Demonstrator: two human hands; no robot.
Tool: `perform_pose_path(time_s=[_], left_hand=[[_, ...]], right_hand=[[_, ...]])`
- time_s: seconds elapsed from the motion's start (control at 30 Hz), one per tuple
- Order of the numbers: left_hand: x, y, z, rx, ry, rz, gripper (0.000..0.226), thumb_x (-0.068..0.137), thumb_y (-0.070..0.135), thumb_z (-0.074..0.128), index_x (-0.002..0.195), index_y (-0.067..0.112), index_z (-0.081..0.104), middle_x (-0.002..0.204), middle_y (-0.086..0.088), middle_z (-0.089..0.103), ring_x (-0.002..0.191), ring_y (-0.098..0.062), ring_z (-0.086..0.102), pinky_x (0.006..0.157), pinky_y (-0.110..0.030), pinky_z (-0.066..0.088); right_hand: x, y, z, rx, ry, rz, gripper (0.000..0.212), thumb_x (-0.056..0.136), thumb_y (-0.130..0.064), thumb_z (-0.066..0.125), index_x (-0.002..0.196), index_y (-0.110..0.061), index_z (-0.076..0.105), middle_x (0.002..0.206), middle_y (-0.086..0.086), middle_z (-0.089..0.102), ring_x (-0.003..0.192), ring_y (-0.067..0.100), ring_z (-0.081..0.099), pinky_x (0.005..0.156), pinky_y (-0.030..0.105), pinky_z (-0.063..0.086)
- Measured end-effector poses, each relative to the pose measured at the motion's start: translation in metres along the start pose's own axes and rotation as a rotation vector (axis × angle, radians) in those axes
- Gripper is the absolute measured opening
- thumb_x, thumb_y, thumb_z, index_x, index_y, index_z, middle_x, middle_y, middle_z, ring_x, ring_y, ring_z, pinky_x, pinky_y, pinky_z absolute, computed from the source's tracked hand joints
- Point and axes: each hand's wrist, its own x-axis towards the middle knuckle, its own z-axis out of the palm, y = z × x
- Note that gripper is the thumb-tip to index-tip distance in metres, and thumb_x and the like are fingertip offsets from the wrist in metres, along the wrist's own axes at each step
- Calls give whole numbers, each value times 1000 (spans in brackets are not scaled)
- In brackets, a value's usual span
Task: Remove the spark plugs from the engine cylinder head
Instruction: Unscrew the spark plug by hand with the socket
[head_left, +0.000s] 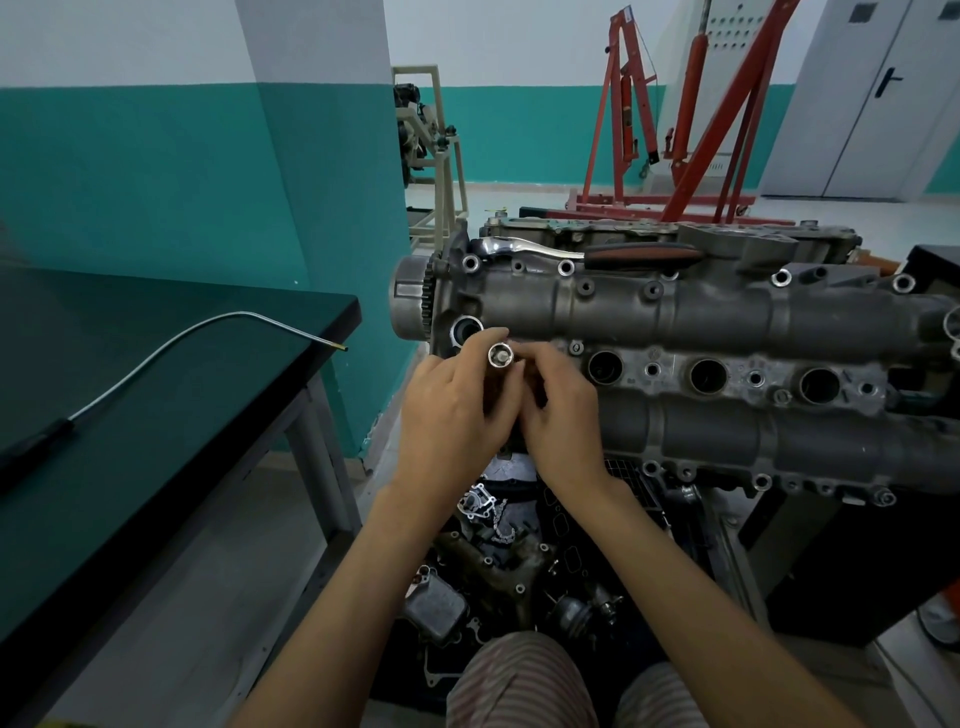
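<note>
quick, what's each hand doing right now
Left hand: grips the spark plug socket.
Right hand: fingers curled at the socket; whether it grips cannot be told.

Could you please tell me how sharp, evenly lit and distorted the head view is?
Head view: wide-angle bending curves the table edge and wall lines; light is soft, with glare on the ratchet; the socket and both hands, left and right, are slightly blurred.
</note>
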Motion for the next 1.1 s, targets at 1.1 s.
perform_pose_path(time_s=[1.1], left_hand=[[-1, 1, 1, 10, 0, -26, 8, 82, 6, 68, 83, 4, 60, 55, 1, 55, 51, -10, 42, 58, -26, 30]], right_hand=[[0, -5, -1, -44, -14, -9, 26, 91, -14, 48, 114, -13, 59, 102, -1, 62, 93, 2, 52, 81, 11, 41]])
